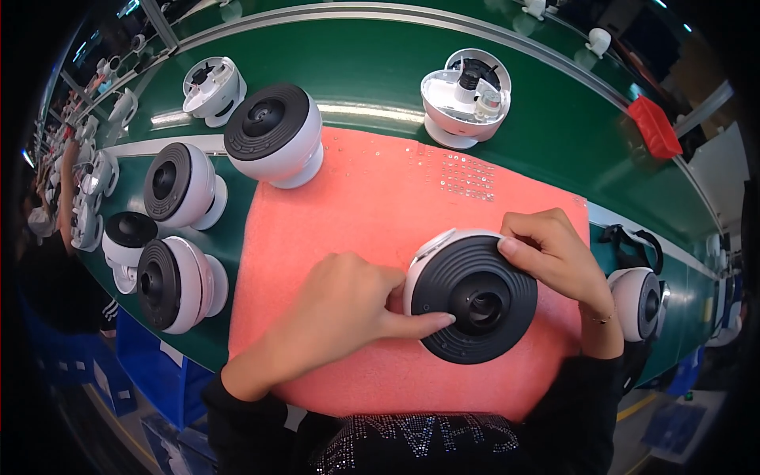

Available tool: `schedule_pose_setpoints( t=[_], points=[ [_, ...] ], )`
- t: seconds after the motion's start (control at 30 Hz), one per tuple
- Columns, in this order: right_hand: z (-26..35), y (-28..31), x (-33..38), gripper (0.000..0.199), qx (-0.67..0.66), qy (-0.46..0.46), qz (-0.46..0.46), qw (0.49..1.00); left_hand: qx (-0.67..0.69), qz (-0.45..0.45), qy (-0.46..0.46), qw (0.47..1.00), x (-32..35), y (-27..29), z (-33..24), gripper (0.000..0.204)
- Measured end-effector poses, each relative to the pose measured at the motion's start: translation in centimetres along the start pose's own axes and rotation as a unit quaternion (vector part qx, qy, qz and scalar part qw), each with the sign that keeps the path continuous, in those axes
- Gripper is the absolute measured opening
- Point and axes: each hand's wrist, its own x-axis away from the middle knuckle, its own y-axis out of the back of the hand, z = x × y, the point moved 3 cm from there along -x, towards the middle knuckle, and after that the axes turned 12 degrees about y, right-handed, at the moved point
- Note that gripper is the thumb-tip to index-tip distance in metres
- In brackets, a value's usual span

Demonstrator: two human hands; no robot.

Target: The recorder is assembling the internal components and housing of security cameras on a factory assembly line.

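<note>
the round device (473,275) is held over the coral mat (356,214) (likely laid against scratches), dark face up, presumably for access. left hand (340,309) pinches its left side, thumb beside the lens (484,307); right hand (550,253) pinches the upper-right rim, likely for balance.

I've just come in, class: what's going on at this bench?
A person's left hand and right hand hold a round black-and-white device over a pink mat, both thumbs on its dark face. Small metal pieces lie in rows farther back on the mat. Similar devices stand to the left, and an open white unit stands at the far side.
</note>
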Motion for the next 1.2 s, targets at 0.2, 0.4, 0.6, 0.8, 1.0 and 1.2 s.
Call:
schedule_pose_setpoints(
  t=[0.2,0.4,0.6,0.8,1.0,1.2],
  points=[
    [0.2,0.3,-0.1,0.042,0.028,-0.010,0.013,0.999,-0.037,0.005,-0.021,0.999,-0.8,0.8,-0.3,0.044],
    [0.1,0.0,1.2,0.042,0.048,-0.048,0.020,0.997,-0.041,-0.007,-0.068,0.997,-1.1,0.6,-0.6,0.048],
    [-0.1,-0.4,0.1,0.041,0.082,0.003,0.004,0.997,-0.069,0.012,-0.047,0.996,-1.8,1.2,-0.1,0.051],
    [0.6,0.0,0.7,0.031,0.200,0.019,0.009,0.980,-0.044,0.019,-0.033,0.998,-1.9,1.4,-0.2,0.052],
    [4.3,-1.2,1.3,0.043,0.227,0.258,-0.053,0.938,-0.052,0.013,-0.039,0.998,-1.9,1.3,0.0,0.052],
    [5.2,-2.1,1.7,0.036,0.153,0.278,0.108,0.942,-0.055,0.016,-0.031,0.998,-1.8,1.4,-0.1,0.053]
  ],
)
